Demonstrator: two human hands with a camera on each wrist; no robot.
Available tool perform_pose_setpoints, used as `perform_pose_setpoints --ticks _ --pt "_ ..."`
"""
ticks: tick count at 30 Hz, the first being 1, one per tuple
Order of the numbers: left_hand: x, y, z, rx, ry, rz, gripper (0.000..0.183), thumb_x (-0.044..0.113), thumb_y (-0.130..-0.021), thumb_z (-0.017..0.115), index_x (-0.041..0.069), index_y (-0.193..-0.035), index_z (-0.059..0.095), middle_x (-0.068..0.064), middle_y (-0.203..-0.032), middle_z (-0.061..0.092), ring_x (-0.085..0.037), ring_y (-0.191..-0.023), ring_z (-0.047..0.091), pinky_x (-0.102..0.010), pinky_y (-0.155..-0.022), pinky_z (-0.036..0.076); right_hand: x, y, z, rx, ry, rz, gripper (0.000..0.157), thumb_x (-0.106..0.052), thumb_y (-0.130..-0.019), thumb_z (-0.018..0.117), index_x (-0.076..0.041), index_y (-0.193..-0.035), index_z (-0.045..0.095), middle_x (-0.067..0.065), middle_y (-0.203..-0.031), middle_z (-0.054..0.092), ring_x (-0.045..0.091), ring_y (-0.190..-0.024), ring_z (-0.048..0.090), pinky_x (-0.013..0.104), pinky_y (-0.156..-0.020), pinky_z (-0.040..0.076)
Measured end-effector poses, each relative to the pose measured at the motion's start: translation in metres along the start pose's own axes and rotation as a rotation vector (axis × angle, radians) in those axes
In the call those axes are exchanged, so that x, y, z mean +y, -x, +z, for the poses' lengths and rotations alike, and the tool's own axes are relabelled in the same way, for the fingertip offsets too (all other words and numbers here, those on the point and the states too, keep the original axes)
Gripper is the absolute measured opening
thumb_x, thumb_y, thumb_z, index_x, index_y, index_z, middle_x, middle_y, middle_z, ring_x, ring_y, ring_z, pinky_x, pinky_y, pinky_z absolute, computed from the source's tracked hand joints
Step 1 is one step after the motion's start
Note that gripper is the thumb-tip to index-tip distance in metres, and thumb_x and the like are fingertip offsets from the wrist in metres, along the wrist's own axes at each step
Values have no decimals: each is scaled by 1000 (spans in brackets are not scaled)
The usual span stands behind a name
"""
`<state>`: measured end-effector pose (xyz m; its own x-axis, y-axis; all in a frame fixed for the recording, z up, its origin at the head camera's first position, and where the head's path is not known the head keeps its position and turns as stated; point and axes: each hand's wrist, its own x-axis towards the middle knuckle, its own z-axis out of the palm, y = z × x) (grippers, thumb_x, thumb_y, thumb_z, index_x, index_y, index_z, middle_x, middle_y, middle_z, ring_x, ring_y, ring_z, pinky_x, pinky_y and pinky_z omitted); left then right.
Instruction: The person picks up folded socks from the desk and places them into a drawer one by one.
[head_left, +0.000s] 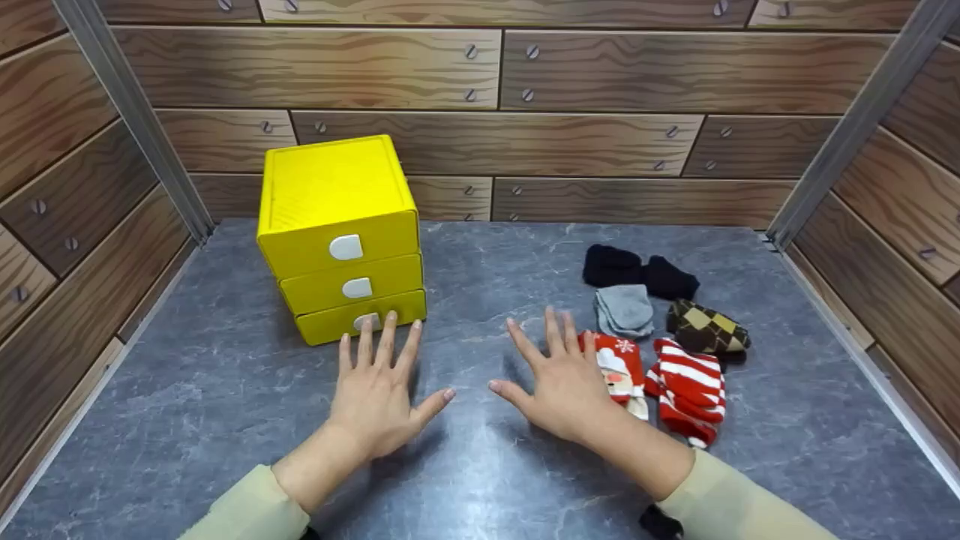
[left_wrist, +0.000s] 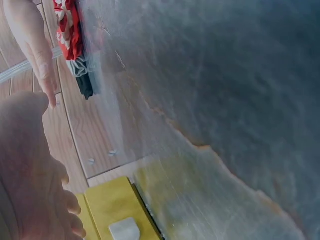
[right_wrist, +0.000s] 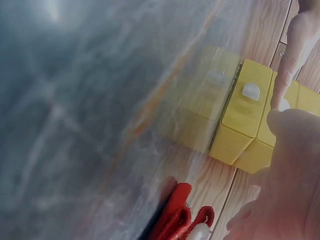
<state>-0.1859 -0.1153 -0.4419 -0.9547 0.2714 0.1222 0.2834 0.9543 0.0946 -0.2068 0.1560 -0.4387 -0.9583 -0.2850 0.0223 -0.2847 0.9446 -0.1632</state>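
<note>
My left hand (head_left: 371, 405) is held palm down with its fingers spread, the fingertips overlapping the lowest drawer of a yellow three-drawer box (head_left: 337, 187) in the head view. My right hand (head_left: 570, 390) is spread the same way, its outer fingers overlapping a red Santa sock bundle (head_left: 621, 367). Neither hand holds anything. Beside that bundle lies a red-and-white striped pair of socks (head_left: 688, 386). Folded grey socks (head_left: 625, 310), brown-and-yellow argyle socks (head_left: 706, 327) and black socks (head_left: 611, 266) lie farther back. All three drawers, each with a white pull (head_left: 346, 247), are closed.
The grey marbled tabletop (head_left: 480, 285) is bounded by wood-plank-patterned walls (head_left: 697, 71) at the back and both sides. Metal corner posts (head_left: 851, 124) rise at the rear corners. A small black object (head_left: 660, 521) shows beneath the right sleeve.
</note>
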Motion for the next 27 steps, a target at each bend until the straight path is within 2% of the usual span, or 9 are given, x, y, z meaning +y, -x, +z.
perform_pose_setpoints --ticks 5,19,23,27 --pt "1 0 -1 -11 1 -2 103 85 -97 37 17 -172 17 -21 -176 9 -49 -160 4 -70 -124 6 0 0 -1 2 2 2 91 -81 -98 45 -33 -171 20 26 -174 1 50 -159 -1 73 -122 6" --pt "0 3 2 2 -18 -5 104 86 -97 35 16 -172 19 -21 -175 12 -49 -160 6 -70 -124 8 -1 0 0 -3 -2 1 92 -82 -97 45 -34 -171 20 25 -175 1 50 -159 1 72 -122 8" --pt "1 3 -2 -6 -30 -6 104 87 -96 33 17 -172 17 -21 -176 10 -48 -160 6 -70 -124 8 0 0 -2 0 -7 5 91 -81 -97 46 -34 -171 20 25 -175 2 50 -159 2 73 -122 8" --pt "1 5 -13 15 -45 4 104 87 -97 31 17 -172 15 -21 -176 9 -49 -160 6 -69 -124 7 0 -2 -10 13 -12 1 91 -81 -97 46 -34 -171 20 25 -175 2 50 -159 3 73 -122 10"
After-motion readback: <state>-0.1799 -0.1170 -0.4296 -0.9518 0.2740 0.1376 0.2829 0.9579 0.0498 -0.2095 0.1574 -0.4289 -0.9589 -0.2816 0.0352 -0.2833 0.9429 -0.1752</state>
